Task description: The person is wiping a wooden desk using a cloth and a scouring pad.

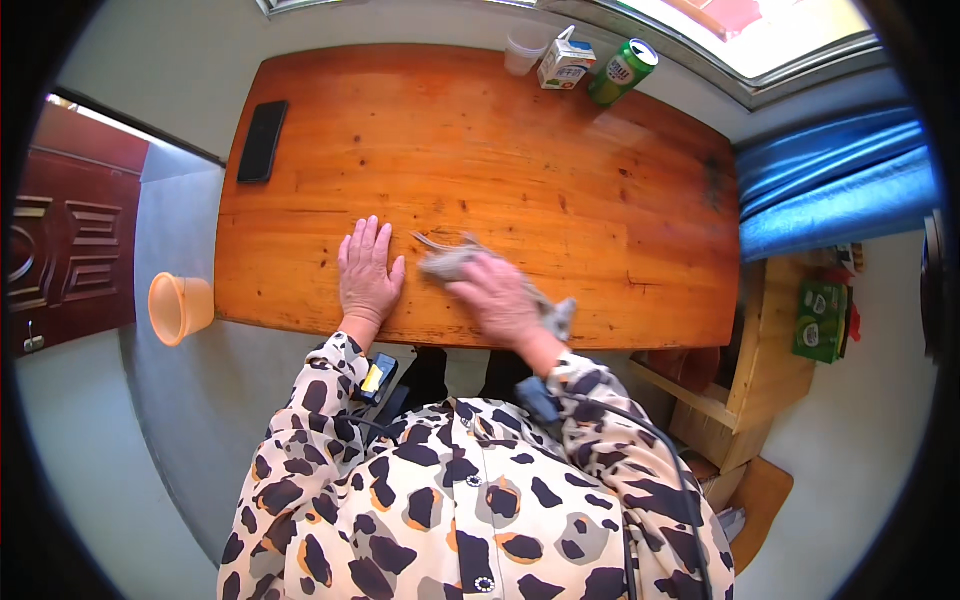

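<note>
My left hand (369, 272) lies flat on the orange-brown wooden table (430, 140) near its front edge, fingers stretched out and nothing in it. To its right, my right hand (497, 300) presses down on a crumpled grey-beige cloth (450, 262) against the tabletop. The cloth shows past the fingertips on the left and beside the wrist on the right. Motion smears this hand a little, and the fingers' undersides are hidden.
A black phone (263, 142) lies at the table's far left. Along the back stand a clear plastic cup (524, 52), a small white carton (567, 62) and a green can (623, 72). An orange bin (181, 308) stands left of the table; a blue curtain (835, 180) hangs right.
</note>
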`<state>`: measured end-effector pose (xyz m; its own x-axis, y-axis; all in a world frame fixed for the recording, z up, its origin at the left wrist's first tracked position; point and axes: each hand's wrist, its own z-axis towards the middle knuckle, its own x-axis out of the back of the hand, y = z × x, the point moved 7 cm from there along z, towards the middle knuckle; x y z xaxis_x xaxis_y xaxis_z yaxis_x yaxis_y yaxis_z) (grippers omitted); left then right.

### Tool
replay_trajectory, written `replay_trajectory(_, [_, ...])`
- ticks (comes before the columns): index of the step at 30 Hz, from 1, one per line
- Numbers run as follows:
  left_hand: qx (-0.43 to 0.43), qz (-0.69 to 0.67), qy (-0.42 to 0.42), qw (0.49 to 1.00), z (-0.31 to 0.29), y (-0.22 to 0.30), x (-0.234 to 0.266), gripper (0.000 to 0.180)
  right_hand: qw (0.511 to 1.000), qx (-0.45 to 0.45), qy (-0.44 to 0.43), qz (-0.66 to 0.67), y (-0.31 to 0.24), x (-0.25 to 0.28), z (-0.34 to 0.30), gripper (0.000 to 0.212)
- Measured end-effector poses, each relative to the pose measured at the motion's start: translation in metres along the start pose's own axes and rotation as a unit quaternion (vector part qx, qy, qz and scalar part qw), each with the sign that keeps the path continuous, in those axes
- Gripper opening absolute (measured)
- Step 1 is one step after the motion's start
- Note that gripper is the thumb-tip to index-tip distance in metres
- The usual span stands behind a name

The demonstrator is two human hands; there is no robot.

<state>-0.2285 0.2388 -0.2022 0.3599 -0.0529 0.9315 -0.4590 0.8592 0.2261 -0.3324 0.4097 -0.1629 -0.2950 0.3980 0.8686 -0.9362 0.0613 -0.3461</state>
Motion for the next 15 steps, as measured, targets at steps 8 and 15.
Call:
replay_trajectory(8, [0.001, -0.003, 0.005, 1.0, 0.011, 0.003, -0.005, 0.058, 0.87, -0.354, 0.157, -0.304, 0.175, 0.091, -0.091, 0.031])
replay_trajectory(15, [0.002, 0.001, -0.004, 1.0, 0.006, 0.0, -0.005, 0.057, 0.975, -0.141, 0.092, -0.144, 0.06, 0.005, 0.03, 0.027])
